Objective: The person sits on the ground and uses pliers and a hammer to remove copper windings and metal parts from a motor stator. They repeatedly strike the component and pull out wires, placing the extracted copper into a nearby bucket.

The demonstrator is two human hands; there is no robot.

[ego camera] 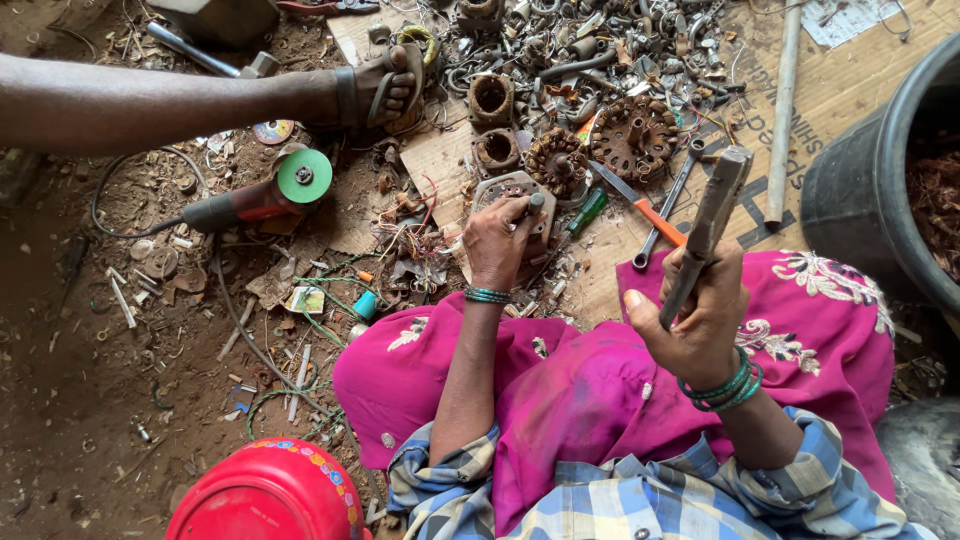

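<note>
My left hand [497, 243] grips a short metal chisel [532, 204], its tip set on a round motor part [520, 195] lying on cardboard in front of me. My right hand [697, 312] is raised and closed around the handle of a metal hammer [708, 226], whose head points up and away. Green bangles sit on both wrists. My lap is covered in bright pink cloth.
Other motor stators [634, 136] and a heap of scrap metal [580, 45] lie beyond. An angle grinder with a green disc [262, 196] rests to the left, near another person's sandalled foot [385, 90]. A black tub [880, 180] stands at right, a red container [270, 493] near left.
</note>
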